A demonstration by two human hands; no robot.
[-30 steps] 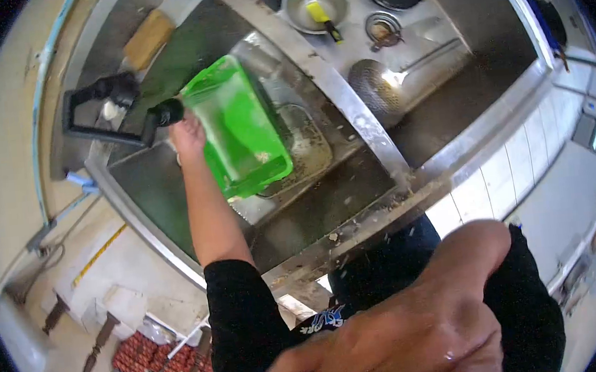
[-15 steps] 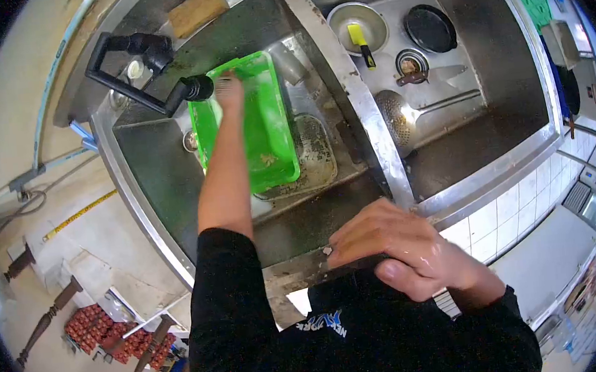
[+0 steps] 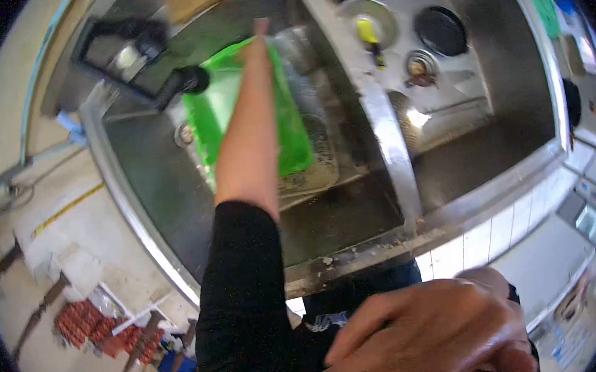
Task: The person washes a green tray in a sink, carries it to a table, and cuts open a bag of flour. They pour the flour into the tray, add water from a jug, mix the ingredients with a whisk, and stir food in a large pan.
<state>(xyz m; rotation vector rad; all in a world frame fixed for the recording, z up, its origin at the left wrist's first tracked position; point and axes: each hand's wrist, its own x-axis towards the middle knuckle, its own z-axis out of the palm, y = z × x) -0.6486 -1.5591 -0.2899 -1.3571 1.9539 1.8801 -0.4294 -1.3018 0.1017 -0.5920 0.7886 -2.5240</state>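
A green plastic tub (image 3: 294, 140) sits tilted in the left sink basin, partly over a stained, clear tray (image 3: 322, 173). My left hand (image 3: 256, 46) is at the tub's far right corner; motion blur smears its fingers, and my forearm crosses over the tub. Just left of that hand, the black faucet spout (image 3: 193, 80) hangs above the tub's far end. My right hand (image 3: 431, 327) is raised near my chest, close to the camera, back of the hand up. Its fingers are loosely spread and hold nothing visible.
The right basin holds a metal bowl (image 3: 386, 19) with a yellow-headed brush (image 3: 367, 31), a black round pan (image 3: 440, 30) and a long-handled skimmer (image 3: 405, 116). A metal divider (image 3: 388, 125) separates the basins. Bits of debris lie on the front rim (image 3: 347, 258).
My left hand has moved from inside the tub's far end to its far right corner. My right hand has come away from the sink's front edge, up toward the camera. The view has shifted slightly.
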